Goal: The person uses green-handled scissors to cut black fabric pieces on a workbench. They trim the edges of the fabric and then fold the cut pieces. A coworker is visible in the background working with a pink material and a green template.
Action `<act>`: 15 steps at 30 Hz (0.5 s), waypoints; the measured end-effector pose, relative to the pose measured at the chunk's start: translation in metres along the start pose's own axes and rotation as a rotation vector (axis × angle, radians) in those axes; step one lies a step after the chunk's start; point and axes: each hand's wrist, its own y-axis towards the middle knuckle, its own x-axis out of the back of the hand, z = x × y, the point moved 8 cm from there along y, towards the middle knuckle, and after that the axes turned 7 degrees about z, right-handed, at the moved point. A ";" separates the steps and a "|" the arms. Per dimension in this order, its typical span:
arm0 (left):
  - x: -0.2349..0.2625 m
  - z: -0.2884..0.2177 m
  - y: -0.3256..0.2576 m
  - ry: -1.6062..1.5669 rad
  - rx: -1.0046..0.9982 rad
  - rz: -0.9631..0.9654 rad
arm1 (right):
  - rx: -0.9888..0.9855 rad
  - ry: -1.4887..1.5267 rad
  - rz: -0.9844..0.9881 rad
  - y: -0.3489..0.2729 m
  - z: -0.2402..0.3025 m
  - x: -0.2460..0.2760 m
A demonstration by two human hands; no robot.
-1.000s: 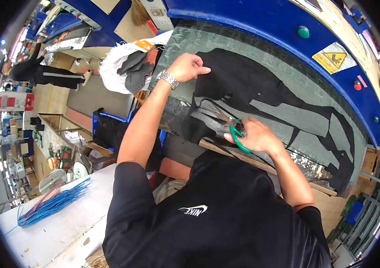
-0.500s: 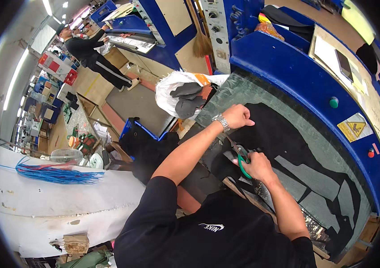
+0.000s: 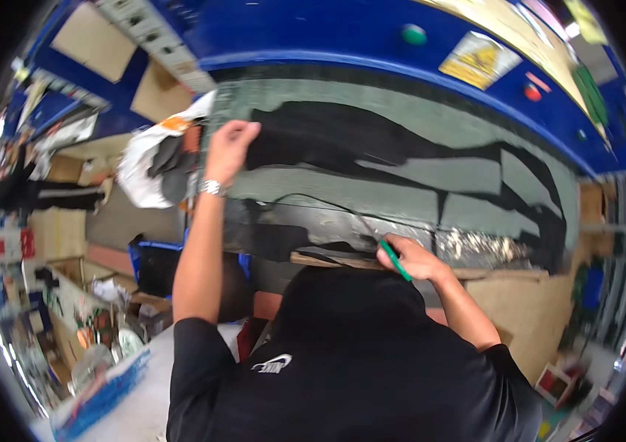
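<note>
A long black sheet (image 3: 320, 136), like fabric, with strips and gaps cut through it, lies along the grey-green machine bed (image 3: 468, 177). At its left end, my left hand (image 3: 230, 151) has its fingers closed in a pinch on the edge. My right hand (image 3: 416, 258) grips the scissors (image 3: 395, 260) by their green handles near the front edge. Their blades point away from me and look blurred, apart from the sheet. Between the scissors and my left hand lies a loose black offcut (image 3: 280, 237) on the near side.
A blue machine beam (image 3: 313, 37) with a green button (image 3: 414, 34) and a yellow warning label (image 3: 479, 60) runs along the far side. A white sack (image 3: 140, 166) holding dark scraps stands left, above a blue bin (image 3: 152, 247). A person (image 3: 48, 188) stands at far left.
My view has turned right. My right hand has drawn the scissors away from the sheet's left end, toward the front edge and to the right. The left hand stays at that end.
</note>
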 end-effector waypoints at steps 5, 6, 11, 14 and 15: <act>-0.007 0.001 0.010 -0.380 -0.153 -0.050 | -0.180 1.061 -0.043 -0.041 -0.081 -0.027; -0.010 -0.001 0.010 -0.425 -0.143 -0.057 | -0.157 1.171 -0.041 -0.037 -0.080 -0.026; -0.005 -0.011 0.013 -0.446 -0.110 -0.116 | -0.048 1.162 -0.047 0.020 -0.059 -0.022; -0.009 -0.016 0.012 -0.392 -0.079 -0.152 | 0.005 0.987 -0.355 0.037 -0.058 -0.005; -0.011 -0.017 0.009 -0.418 -0.091 -0.147 | -0.034 0.976 -0.421 0.032 -0.058 0.000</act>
